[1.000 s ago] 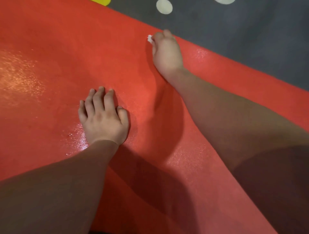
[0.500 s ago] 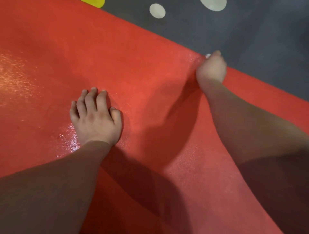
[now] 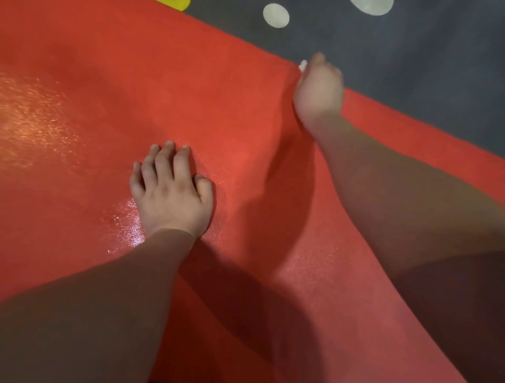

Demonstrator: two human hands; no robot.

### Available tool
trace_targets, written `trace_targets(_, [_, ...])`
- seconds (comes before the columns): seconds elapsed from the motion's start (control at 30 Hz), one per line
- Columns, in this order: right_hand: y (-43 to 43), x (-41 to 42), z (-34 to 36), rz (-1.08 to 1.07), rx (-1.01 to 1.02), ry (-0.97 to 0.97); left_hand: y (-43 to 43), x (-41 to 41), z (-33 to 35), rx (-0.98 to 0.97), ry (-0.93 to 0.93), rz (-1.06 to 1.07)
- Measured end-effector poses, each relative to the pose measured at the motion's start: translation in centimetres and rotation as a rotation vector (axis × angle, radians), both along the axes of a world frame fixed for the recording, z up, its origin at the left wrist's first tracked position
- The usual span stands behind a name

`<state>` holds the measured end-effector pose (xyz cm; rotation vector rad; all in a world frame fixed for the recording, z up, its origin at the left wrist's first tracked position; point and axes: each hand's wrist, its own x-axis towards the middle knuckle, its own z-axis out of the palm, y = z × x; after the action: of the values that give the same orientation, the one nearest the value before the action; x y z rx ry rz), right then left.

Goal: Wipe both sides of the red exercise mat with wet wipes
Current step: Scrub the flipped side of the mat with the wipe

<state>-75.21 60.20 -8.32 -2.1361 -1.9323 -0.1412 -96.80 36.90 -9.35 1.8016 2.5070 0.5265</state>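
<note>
Dark grey floor covering (image 3: 410,63) with pale dots (image 3: 276,15), yellow patch (image 3: 175,3)

Ok, red mat (image 3: 224,90) spread flat, fills most of view, textured, wet sheen patches at left & centre. White wet wipe (image 3: 302,65) at mat's far edge, mostly hidden.

Left hand (image 3: 170,194) on mat (image 3: 218,95), right hand (image 3: 318,95) with wipe (image 3: 302,65) at far edge
</note>
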Motion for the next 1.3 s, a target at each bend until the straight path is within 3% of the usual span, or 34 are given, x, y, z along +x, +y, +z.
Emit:
trace_targets(0.07, [0.5,-1.5,0.2,-0.039,0.013,0.022,0.0,0.0,0.1,-0.016,-0.008,-0.005])
trace_targets(0.13, [-0.1,-5.4,0.3,0.066,-0.04,0.115,0.0,0.0,0.1,-0.02,-0.001,-0.006])
trace_targets(0.2, [-2.0,-10.1,-0.2,0.324,-0.063,0.18,0.1,0.0,0.1,-0.018,0.006,-0.004])
trace_targets(0.3, [-3.2,-12.6,-0.2,0.689,-0.059,0.117,0.2,-0.1,0.0,-0.006,0.02,-0.003])
trace_targets(0.33, [-2.3,-11.7,-0.1,0.655,-0.056,0.1,0.2,-0.1,0.0,-0.002,0.022,-0.005])
trace_targets(0.5, [2.4,-7.2,-0.3,0.055,0.016,-0.014,0.2,-0.2,-0.1,0.011,0.028,-0.005])
trace_targets(0.7, [2.6,-15.8,0.2,0.315,-0.055,0.062,0.3,-0.3,0.1,0.004,0.041,-0.008])
trace_targets(0.87, [4.7,-17.7,1.7,0.337,-0.113,0.057,0.4,-0.3,0.2,-0.023,0.021,-0.016])
trace_targets(0.97, [4.4,-15.5,1.6,0.254,-0.102,0.023,0.3,-0.4,0.2,-0.015,0.013,-0.023])
trace_targets(1.13, [3.4,-8.2,0.9,-0.087,-0.084,-0.027,0.4,-0.5,0.4,-0.043,0.0,-0.01])
trace_targets(1.2, [3.5,-8.5,0.9,-0.106,-0.086,-0.028,0.4,-0.5,0.5,-0.046,-0.006,-0.014])
trace_targets(1.3, [4.0,-12.9,1.2,0.034,-0.108,0.039,0.3,-0.6,0.5,-0.071,-0.018,-0.02])
